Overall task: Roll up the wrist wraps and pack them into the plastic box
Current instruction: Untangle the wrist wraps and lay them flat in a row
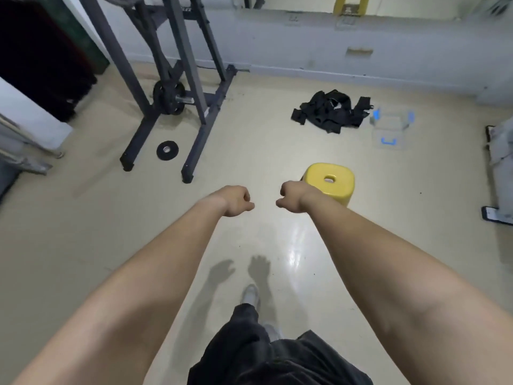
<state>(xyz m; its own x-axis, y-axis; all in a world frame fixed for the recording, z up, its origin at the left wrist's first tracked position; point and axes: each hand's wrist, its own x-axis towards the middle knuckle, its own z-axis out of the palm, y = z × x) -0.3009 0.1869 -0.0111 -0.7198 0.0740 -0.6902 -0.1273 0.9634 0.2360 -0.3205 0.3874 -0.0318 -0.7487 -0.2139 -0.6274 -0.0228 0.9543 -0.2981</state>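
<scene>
A heap of black wrist wraps (330,111) lies tangled on the cream floor near the far wall. Just right of it stands a clear plastic box (390,132) with blue latches, its lid open. Both my arms are stretched out in front of me, well short of the wraps. My left hand (236,201) and my right hand (291,197) droop from bent wrists, a small gap apart, and hold nothing. Their fingers point down and are mostly hidden behind the backs of the hands. The shadows on the floor show the fingers spread.
A yellow plastic stool (329,180) stands just beyond my right hand. A grey weight rack (177,87) with a black plate on it fills the left, and a small loose plate (167,150) lies between its feet. Grey equipment sits at the right edge.
</scene>
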